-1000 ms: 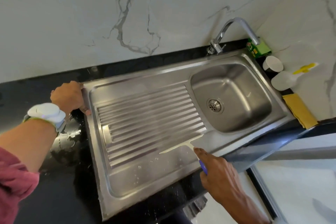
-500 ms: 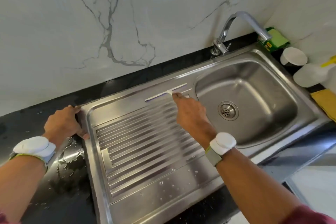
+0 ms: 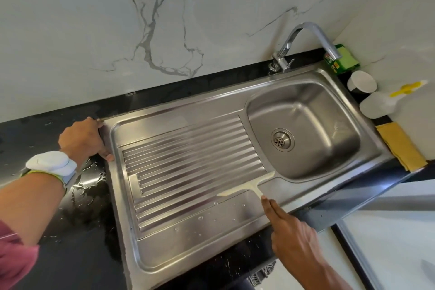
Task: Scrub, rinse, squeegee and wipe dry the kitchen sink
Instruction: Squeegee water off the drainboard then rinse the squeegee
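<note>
The fingers (image 3: 274, 209) of the right hand (image 3: 295, 241) are curled round the handle of the flat white plastic squeegee (image 3: 247, 186), index finger extended along it; the left hand (image 3: 82, 140) grips the sink's left rim, fingers curled over the edge. The rectangular brushed stainless-steel kitchen sink (image 3: 235, 99), set in the black polished stone worktop (image 3: 58, 113), shows no suds: scrubbing and rinsing appear done. Squeegeeing is in progress, the blade lying on the ribbed draining board (image 3: 188, 153) near its front edge. Droplets remain along the front; wiping dry is not yet done. The folded yellow cloth (image 3: 400, 146) lies at the sink's right edge.
</note>
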`<control>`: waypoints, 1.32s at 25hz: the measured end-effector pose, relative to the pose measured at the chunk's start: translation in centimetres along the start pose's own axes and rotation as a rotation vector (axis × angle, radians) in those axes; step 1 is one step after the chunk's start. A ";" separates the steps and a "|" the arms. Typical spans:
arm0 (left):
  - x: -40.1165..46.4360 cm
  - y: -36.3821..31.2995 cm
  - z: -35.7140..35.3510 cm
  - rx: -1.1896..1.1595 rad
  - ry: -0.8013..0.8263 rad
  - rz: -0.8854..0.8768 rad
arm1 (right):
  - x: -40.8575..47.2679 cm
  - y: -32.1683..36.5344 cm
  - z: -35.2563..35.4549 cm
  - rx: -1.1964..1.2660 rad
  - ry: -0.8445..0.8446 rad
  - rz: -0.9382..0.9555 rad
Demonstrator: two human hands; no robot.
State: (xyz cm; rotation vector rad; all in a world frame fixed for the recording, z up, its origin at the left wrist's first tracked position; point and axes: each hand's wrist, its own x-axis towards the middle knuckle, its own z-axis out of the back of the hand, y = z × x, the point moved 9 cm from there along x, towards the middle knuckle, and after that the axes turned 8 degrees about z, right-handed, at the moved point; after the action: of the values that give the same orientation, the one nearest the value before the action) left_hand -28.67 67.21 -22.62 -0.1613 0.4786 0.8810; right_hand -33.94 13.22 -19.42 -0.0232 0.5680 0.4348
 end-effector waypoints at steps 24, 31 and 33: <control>-1.3 0.3 0.6 -0.074 0.012 -0.085 | 11.5 18.6 8.0 -0.072 -0.214 0.221; -1.6 0.7 0.6 -0.073 0.002 -0.083 | -1.1 16.7 0.0 -0.009 0.025 0.123; -1.6 0.5 0.6 -0.066 0.005 -0.100 | -3.8 16.9 -1.4 -0.014 0.070 0.099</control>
State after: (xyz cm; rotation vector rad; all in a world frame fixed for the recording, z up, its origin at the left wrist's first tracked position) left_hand -29.74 66.60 -21.34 -0.2455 0.4423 0.7990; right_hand -44.34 26.87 -16.97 -0.0240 0.6373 0.5357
